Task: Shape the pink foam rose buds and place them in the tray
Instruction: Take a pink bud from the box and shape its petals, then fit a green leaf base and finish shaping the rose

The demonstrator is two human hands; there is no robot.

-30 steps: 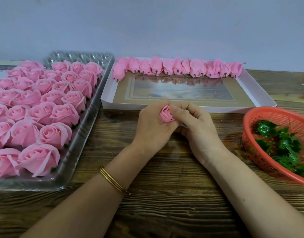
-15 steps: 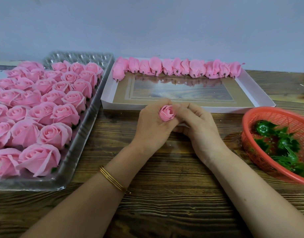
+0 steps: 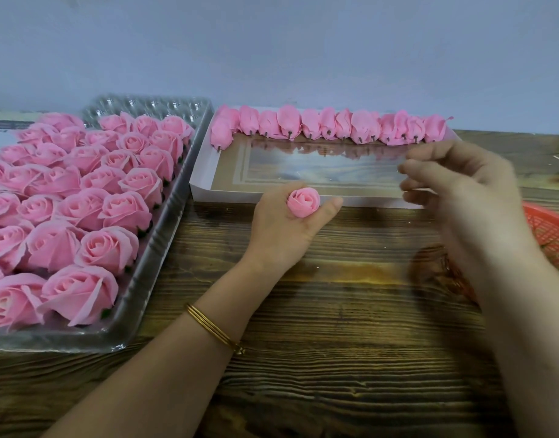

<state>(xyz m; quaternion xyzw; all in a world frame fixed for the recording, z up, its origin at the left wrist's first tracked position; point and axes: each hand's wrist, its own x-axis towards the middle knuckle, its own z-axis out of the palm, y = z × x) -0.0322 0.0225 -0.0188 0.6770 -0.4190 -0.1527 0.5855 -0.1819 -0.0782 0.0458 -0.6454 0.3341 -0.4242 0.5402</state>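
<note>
Starting at the left, we see the clear plastic tray on the table, filled with opened pink roses. Next comes our left grip, a gold bangle on its wrist. It holds one rose bud by its base, upright, just in front of the near wall of the white box. A row of closed buds lines that box's far edge. Our right grip, blurred, hangs over the box's right end, fingers loosely bent, holding nothing. A red basket sits at the far right.
</note>
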